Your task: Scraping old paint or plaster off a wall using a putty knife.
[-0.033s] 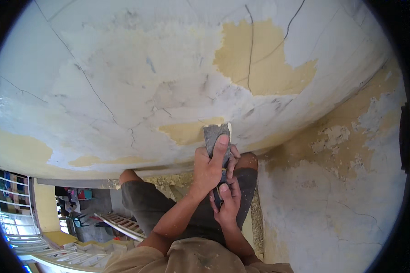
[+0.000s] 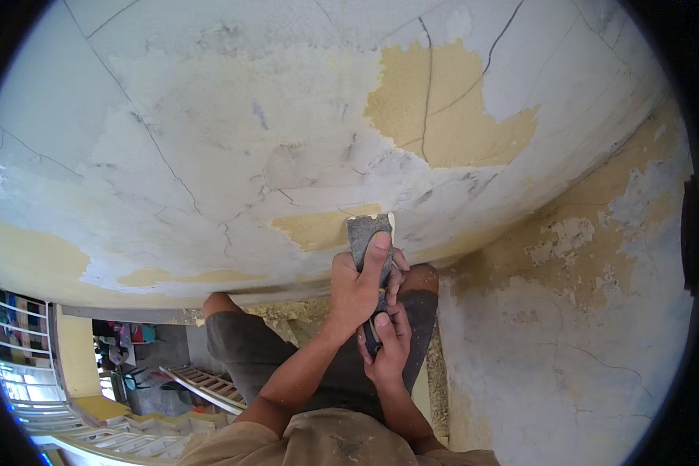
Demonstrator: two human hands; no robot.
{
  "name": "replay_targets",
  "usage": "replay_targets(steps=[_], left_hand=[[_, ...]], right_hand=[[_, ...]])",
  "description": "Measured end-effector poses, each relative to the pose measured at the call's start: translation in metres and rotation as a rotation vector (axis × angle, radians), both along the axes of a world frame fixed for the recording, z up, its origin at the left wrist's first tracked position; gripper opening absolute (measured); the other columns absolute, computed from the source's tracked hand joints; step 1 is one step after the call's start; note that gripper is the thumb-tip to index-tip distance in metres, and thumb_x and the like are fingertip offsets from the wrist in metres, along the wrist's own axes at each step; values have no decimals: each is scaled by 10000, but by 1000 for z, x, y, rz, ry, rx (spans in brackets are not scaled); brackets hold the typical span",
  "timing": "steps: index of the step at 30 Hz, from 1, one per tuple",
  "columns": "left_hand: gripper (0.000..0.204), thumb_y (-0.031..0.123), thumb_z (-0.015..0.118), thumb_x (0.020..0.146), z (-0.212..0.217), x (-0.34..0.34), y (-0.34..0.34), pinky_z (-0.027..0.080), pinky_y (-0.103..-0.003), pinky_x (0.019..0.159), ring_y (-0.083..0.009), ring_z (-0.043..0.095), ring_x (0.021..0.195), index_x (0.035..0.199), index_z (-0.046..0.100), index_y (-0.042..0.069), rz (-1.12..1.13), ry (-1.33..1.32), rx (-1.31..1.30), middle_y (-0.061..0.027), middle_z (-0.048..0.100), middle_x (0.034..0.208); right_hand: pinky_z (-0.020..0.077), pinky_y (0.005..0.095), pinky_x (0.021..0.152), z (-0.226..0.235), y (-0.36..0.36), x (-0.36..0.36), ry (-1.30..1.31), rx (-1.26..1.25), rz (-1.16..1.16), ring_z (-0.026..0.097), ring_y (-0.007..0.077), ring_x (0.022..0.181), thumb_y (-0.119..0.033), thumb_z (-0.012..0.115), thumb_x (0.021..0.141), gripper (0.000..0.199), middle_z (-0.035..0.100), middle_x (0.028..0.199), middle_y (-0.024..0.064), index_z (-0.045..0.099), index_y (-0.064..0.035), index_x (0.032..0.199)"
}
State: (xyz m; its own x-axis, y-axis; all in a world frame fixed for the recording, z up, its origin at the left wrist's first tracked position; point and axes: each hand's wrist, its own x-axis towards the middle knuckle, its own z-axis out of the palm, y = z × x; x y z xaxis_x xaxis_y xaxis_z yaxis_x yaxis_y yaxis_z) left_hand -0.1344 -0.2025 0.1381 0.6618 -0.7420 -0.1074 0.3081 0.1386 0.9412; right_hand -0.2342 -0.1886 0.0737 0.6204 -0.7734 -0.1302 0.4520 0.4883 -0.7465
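A paint scraper (image 2: 371, 226) with a wide grey, dusty blade and a dark handle is held upright in front of the wall (image 2: 210, 124). My left hand (image 2: 356, 291) is closed round its upper part, the thumb lying along the blade. Below it, my right hand (image 2: 388, 346) grips the handle, its fingers curled round the side and partly hidden. Pale flakes cling to the blade's upper edge and side. Just beyond the tip is a bare yellow patch (image 2: 311, 231) in the white paint; whether the blade touches the wall I cannot tell.
Cracks and a larger yellow patch (image 2: 446, 109) mark the wall ahead. A peeling side wall (image 2: 551, 357) stands close on the right. Lower left, a white railing (image 2: 116, 443), a ladder (image 2: 206, 388) and a cluttered floor (image 2: 159, 353) lie far below.
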Motion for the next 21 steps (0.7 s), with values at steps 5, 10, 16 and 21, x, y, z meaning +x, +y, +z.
replay_targets(steps=[5, 10, 16, 21], left_hand=[[524, 434, 457, 925, -1, 2, 0, 348, -236, 402, -95, 439, 410, 703, 557, -30, -33, 16, 63, -46, 481, 496], [524, 432, 466, 922, -2, 0, 1, 348, -236, 398, -92, 434, 404, 692, 556, -30, -11, -13, -8, -43, 479, 491], [514, 426, 479, 918, -1, 2, 1, 347, -234, 392, -88, 427, 399, 690, 559, -28, 21, -43, -12, -37, 482, 488], [502, 422, 487, 915, 0, 3, 2, 344, -232, 385, -85, 425, 396, 694, 558, -23, 21, -39, 12, -32, 484, 490]], right_hand=[[289, 201, 329, 2, 3, 4, -18, 25, -27, 420, 77, 412, -235, 552, 881, 208, 530, 642, 65, 451, -52, 888], [292, 198, 330, 3, 3, 2, 43, 63, -17, 419, 78, 409, -227, 551, 882, 202, 529, 637, 70, 443, -57, 866], [295, 199, 334, 0, 5, 6, 43, 26, -55, 408, 75, 397, -224, 553, 881, 200, 529, 634, 72, 443, -58, 860], [300, 200, 346, 3, 7, 10, -74, 35, -18, 410, 78, 398, -226, 543, 887, 198, 527, 627, 68, 444, -58, 853]])
